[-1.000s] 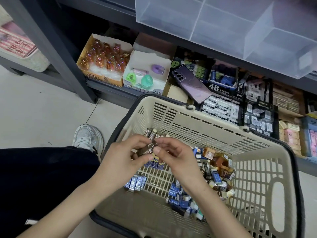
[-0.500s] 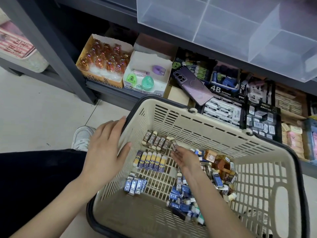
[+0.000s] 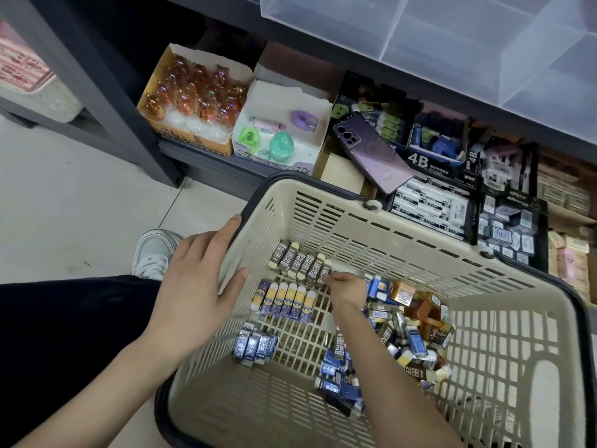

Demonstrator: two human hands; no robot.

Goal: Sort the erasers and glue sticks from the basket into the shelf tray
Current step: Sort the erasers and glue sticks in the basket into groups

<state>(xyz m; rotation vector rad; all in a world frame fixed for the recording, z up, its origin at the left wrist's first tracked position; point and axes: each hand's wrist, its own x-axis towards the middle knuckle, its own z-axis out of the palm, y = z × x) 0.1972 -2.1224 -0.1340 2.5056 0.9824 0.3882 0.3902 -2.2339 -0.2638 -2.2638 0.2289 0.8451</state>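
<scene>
A pale tiled floor [image 3: 64, 205] runs under a dark shelf [image 3: 206, 163] packed with boxes of stationery. A purple phone [image 3: 371, 153] lies on those boxes, and a clear tray [image 3: 452, 37] sits on the level above. The cream basket [image 3: 420, 240] is in front of me. My left hand [image 3: 197, 286] lies flat on its rim, grip wide. My right hand [image 3: 347, 291] is down inside, grip narrow, pinching the end eraser [image 3: 324, 271] of a brown row [image 3: 297, 261]; a loose pile [image 3: 413, 328] lies just beside.
</scene>
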